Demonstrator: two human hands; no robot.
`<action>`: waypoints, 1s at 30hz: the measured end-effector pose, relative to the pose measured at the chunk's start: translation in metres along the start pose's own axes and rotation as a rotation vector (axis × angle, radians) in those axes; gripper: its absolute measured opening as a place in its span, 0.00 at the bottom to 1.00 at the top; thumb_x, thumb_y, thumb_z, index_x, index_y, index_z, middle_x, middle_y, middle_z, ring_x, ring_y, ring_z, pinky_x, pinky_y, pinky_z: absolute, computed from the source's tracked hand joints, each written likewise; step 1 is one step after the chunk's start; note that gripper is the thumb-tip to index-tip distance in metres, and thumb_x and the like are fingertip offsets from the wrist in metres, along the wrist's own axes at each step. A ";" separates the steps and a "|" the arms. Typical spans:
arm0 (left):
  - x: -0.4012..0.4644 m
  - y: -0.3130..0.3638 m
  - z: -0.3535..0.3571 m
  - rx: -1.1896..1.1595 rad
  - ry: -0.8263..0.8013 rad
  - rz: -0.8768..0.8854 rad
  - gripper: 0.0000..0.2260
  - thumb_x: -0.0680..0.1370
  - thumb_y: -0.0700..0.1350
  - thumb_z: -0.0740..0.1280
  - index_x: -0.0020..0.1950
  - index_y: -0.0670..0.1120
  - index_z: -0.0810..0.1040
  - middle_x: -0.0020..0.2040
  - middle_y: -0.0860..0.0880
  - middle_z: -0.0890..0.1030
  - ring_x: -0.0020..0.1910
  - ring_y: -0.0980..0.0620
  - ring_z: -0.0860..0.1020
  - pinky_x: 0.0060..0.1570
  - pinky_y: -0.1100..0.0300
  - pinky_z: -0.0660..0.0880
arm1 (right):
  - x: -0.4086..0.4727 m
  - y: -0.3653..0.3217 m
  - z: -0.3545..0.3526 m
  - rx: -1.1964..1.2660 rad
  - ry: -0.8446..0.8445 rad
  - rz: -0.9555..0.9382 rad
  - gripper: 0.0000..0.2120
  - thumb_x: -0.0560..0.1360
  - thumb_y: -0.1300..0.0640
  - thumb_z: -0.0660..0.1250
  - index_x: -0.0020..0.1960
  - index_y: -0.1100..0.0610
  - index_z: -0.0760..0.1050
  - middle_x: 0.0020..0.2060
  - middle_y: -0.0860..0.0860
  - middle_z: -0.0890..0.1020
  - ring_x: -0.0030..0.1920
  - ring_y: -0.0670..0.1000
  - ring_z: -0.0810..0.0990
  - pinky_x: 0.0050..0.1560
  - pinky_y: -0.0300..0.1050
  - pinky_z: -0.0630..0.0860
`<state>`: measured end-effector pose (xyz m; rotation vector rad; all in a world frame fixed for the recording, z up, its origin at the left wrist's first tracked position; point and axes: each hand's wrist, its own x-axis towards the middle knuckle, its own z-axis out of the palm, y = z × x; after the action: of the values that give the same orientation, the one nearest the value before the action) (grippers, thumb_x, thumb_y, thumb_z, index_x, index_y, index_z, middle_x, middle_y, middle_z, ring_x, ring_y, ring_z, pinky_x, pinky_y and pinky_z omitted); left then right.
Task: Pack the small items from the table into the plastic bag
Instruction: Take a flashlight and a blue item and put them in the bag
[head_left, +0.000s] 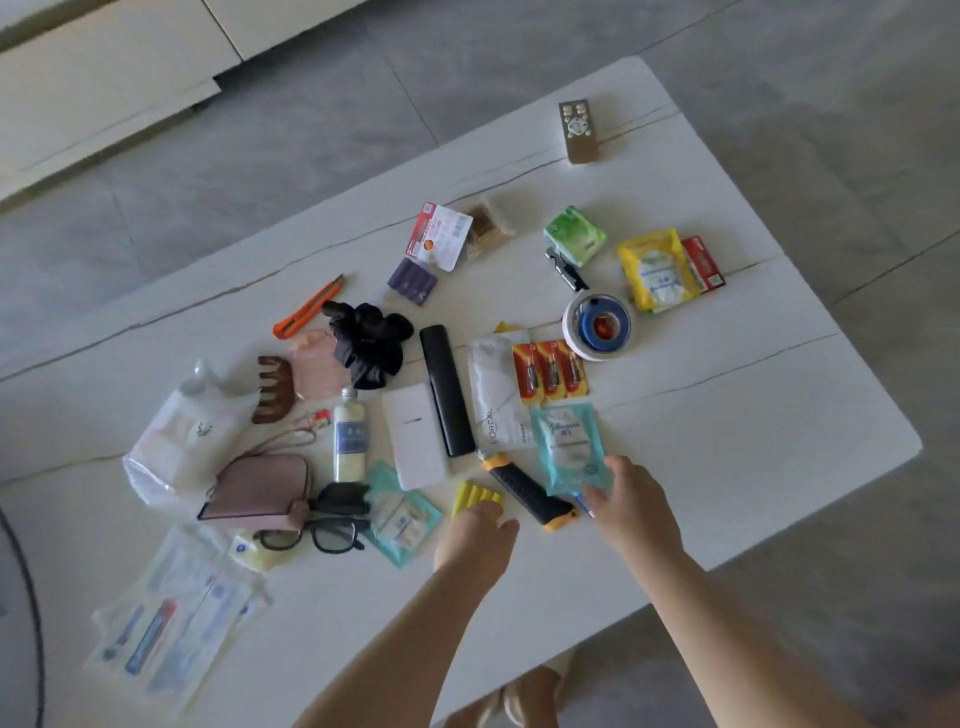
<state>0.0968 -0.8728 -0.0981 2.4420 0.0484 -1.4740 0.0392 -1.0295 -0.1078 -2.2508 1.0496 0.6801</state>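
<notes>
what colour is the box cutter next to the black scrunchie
Orange, with a dark blade tip. The box cutter shows clearly in the head view, just left of the scrunchie.

On the table (727, 415), the batteries (550, 371) lie behind the sachet (571, 447); the tape (597, 325) is right of them, the knife (527, 491) before.

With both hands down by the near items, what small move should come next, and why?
Probably closing the right hand on the teal Johnson's sachet and lifting it: the fingers already touch its near edge, though no firm grip shows. The left hand rests on the yellow ridged piece. The clear plastic bag lies far left, so the carry goes that way.
</notes>
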 end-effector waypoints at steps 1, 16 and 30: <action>0.003 0.005 0.004 -0.024 0.009 -0.017 0.16 0.80 0.51 0.58 0.66 0.48 0.72 0.60 0.46 0.78 0.56 0.46 0.77 0.48 0.59 0.74 | 0.007 -0.001 0.003 -0.006 0.014 0.002 0.21 0.76 0.50 0.63 0.65 0.59 0.68 0.55 0.56 0.77 0.55 0.56 0.76 0.49 0.48 0.78; 0.049 0.043 0.027 -0.132 0.331 -0.158 0.16 0.77 0.46 0.66 0.59 0.43 0.62 0.49 0.46 0.80 0.45 0.45 0.80 0.27 0.60 0.67 | 0.053 -0.004 0.026 0.193 0.101 0.139 0.21 0.72 0.48 0.70 0.58 0.58 0.67 0.54 0.54 0.79 0.52 0.57 0.79 0.46 0.47 0.71; 0.034 0.029 0.038 -0.120 0.334 -0.084 0.23 0.76 0.37 0.66 0.67 0.45 0.60 0.60 0.41 0.70 0.54 0.42 0.76 0.44 0.54 0.77 | 0.002 0.044 0.005 -0.033 0.337 0.093 0.28 0.78 0.62 0.58 0.75 0.57 0.54 0.65 0.56 0.72 0.56 0.58 0.78 0.37 0.47 0.70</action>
<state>0.0853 -0.9143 -0.1379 2.5844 0.3027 -1.0450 0.0042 -1.0507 -0.1249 -2.4116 1.3164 0.3625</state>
